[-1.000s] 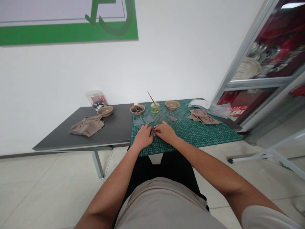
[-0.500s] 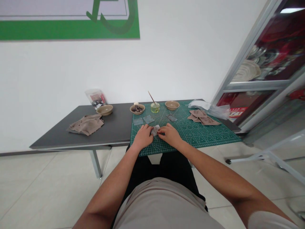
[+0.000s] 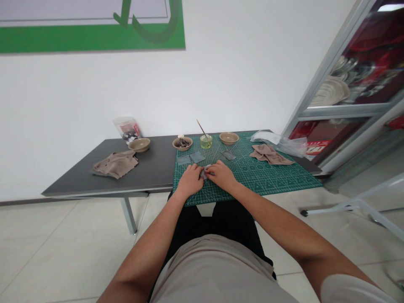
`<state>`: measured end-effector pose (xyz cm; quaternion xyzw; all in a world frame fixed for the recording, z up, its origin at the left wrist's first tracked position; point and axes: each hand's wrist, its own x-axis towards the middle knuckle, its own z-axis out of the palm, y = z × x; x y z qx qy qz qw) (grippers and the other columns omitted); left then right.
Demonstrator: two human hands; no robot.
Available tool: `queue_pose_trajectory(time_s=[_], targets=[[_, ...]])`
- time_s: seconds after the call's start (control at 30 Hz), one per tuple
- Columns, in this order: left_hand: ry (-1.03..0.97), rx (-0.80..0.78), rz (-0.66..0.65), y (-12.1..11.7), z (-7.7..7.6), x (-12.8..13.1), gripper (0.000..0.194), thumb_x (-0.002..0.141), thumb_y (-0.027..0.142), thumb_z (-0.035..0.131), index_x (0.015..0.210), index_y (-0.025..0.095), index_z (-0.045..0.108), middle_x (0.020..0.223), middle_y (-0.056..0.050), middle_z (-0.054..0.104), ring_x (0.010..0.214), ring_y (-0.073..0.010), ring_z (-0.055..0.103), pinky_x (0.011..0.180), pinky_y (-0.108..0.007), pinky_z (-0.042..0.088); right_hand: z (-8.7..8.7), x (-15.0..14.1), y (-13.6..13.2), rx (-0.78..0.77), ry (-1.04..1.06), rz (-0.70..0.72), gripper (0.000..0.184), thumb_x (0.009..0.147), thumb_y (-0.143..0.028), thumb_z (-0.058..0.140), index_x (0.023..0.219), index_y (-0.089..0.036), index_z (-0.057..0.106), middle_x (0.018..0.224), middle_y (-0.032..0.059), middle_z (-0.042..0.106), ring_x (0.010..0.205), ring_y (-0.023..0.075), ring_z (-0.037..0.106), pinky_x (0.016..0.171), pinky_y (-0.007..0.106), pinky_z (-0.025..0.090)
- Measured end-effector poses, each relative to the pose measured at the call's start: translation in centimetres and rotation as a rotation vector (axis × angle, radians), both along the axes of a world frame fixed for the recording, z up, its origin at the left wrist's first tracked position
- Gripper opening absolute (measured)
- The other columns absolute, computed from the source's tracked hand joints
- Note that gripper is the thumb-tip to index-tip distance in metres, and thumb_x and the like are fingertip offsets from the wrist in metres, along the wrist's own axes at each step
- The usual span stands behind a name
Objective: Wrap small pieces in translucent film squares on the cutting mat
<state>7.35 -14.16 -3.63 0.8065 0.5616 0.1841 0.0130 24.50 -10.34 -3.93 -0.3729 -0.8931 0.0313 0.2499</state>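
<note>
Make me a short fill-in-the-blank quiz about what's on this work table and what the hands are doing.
1. Both hands, the left hand and the right hand, pinch a small grey piece over the ____ cutting mat.
2. The stick stands in a small ____ of yellowish liquid.
3. The number of tan bowls on the table is ____.
4. The brown cloth off the mat lies on the dark table's ____ side.

Missing words: green; jar; three; left

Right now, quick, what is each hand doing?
Left hand: closed, pinching the small grey piece on the green cutting mat.
Right hand: closed on the same grey piece.
</note>
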Motion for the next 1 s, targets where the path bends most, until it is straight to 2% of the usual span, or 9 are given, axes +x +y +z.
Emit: queue_pose_trajectory(time_s=[0.23,0.5,0.63,1.0], targets=[[0.01,0.001,0.007,0.0,0.0,0.1,0.037,0.084,0.019,0.049,0.119,0.014,0.06,0.109,-0.01,0.057,0.103,-0.0259,0.048,0.096,-0.04,0.042,0.1,1.3,-0.2,-0.012,-0.02,-0.099,0.012,0.086,-0.022,0.064,0.088,-0.02,0.076,0.091,0.0038,0.074,0.084,0.02,0.056,0.083,0.034,0.041],[0.005,-0.008,0.001,0.2,-0.1,0.0,0.036,0.085,0.02,0.049,0.119,0.015,0.06,0.109,-0.011,0.057,0.104,-0.0261,0.049,0.096,-0.041,0.042,0.2,0.9,-2.0,-0.005,-0.049,-0.085,0.015,0.089,-0.023,0.061,0.087,-0.02,0.076,0.09,0.0049,0.074,0.083,0.0194,0.055,0.083,0.035,0.04],[-0.007,-0.003,-0.004,0.3,-0.2,-0.1,0.037,0.085,0.019,0.048,0.12,0.014,0.06,0.109,-0.011,0.057,0.104,-0.0259,0.049,0.097,-0.04,0.042,0.2,0.2,-1.5,-0.011,-0.045,-0.039,0.015,0.089,-0.021,0.061,0.089,-0.02,0.075,0.092,0.0033,0.074,0.083,0.018,0.057,0.085,0.034,0.038],[-0.004,-0.016,0.007,0.1,0.1,0.1,0.037,0.085,0.019,0.048,0.119,0.016,0.06,0.11,-0.01,0.057,0.104,-0.0263,0.049,0.097,-0.041,0.042,0.0,0.3,-0.1,-0.017,-0.017,-0.092,0.014,0.089,-0.024,0.061,0.091,-0.023,0.075,0.096,0.0022,0.075,0.087,0.019,0.058,0.087,0.034,0.037]])
